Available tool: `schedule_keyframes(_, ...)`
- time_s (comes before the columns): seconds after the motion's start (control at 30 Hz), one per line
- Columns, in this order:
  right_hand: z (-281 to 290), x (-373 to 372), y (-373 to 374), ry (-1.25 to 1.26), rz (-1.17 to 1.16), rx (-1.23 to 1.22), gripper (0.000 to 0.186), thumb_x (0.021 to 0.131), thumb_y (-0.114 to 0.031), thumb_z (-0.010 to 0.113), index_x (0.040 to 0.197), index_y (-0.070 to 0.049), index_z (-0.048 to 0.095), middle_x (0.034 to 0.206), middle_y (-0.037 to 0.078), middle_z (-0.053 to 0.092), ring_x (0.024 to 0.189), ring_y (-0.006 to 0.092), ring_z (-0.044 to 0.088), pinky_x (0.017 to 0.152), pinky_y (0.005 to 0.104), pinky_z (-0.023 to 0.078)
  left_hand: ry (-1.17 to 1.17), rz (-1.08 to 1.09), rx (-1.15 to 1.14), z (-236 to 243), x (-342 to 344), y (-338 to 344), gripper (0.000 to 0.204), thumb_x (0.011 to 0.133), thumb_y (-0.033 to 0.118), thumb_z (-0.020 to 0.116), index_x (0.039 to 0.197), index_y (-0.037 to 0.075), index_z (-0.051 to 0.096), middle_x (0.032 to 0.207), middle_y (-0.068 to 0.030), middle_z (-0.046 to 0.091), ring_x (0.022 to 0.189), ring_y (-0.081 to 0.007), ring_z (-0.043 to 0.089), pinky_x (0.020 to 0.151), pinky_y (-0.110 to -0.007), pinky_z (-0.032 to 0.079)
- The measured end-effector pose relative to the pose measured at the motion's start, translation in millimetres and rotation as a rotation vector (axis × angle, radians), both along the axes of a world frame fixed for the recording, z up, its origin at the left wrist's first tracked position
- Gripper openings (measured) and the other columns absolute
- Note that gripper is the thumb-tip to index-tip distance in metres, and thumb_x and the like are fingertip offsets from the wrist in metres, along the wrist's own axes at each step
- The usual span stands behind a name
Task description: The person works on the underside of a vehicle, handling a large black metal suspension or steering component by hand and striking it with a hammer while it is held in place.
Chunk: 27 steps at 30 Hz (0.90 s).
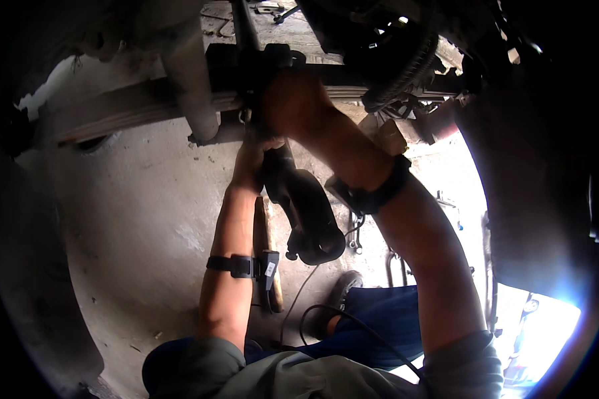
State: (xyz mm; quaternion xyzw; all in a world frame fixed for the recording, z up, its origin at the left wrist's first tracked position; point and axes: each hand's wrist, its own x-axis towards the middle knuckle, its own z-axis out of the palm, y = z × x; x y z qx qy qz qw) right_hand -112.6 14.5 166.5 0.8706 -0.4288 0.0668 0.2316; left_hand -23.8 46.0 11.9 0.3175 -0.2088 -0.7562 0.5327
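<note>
Both arms reach up under a vehicle to a leaf spring [126,110], near where a dark clamped block [276,56] sits on it. My left hand [259,141] is just below the spring, its fingers curled at a dark metal part; what they hold is hidden. Closed in shadow, my right hand [294,103] is in front of the spring, a little above and right of the left one. Its grip is too dark to make out. A thick black curved metal piece [309,213] extends below the hands, between my forearms.
A pale cylinder [190,93] like a shock absorber crosses the spring on the left. A ribbed hose [409,76] hangs at upper right. A wooden handle [276,292] and wrenches [355,236] lie on the floor. A thin black cable [353,318] loops over my leg.
</note>
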Motion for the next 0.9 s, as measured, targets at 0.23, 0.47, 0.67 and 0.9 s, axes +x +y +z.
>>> schedule_keyframes(0.23, -24.8, -46.3, 43.9, -0.562, 0.093, 0.057, 0.026, 0.085, -0.022, 0.063, 0.106, -0.006, 0.066, 0.097, 0.015, 0.070, 0.081, 0.0297, 0.070, 0.066, 0.0391, 0.057, -0.317, -0.050, -0.029, 32.3, -12.1, 17.6, 0.025, 0.091, 0.017, 0.055, 0.096, -0.005, 0.064, 0.085, -0.0065, 0.065, 0.073, -0.0139, 0.062, 0.064, -0.029, 0.051)
schedule_keyframes(0.47, -109.6, -117.5, 26.2, -0.823, -0.110, -0.024, 0.013, 0.081, -0.016, 0.071, 0.089, -0.006, 0.070, 0.088, 0.013, 0.069, 0.076, 0.0318, 0.068, 0.062, 0.0359, 0.053, -1.402, -0.367, -0.192, 103.4, 16.4, 45.0, 0.055, 0.096, 0.053, 0.056, 0.094, -0.001, 0.067, 0.077, -0.0175, 0.067, 0.073, -0.0295, 0.066, 0.072, -0.041, 0.049)
schedule_keyframes(0.67, -160.7, -91.7, 14.3, -1.914, -0.460, 0.677, 0.038, 0.089, -0.037, 0.061, 0.102, -0.001, 0.062, 0.088, 0.015, 0.065, 0.084, 0.0242, 0.063, 0.074, 0.0391, 0.049, -1.690, 0.314, -0.835, 157.0, 16.6, 30.8, 0.032, 0.094, 0.029, 0.066, 0.114, 0.004, 0.061, 0.098, -0.0154, 0.069, 0.091, -0.0319, 0.067, 0.079, -0.043, 0.052)
schedule_keyframes(0.9, -146.0, -59.1, 11.9, -2.515, -0.078, 1.690, 0.071, 0.093, -0.052, 0.051, 0.142, -0.002, 0.039, 0.129, 0.023, 0.057, 0.114, 0.0304, 0.059, 0.098, 0.0412, 0.049, -2.162, 0.199, -0.953, 156.2, 22.2, -16.0, 0.027, 0.091, 0.019, 0.066, 0.111, 0.002, 0.060, 0.097, -0.0210, 0.065, 0.094, -0.0377, 0.064, 0.082, -0.044, 0.051)
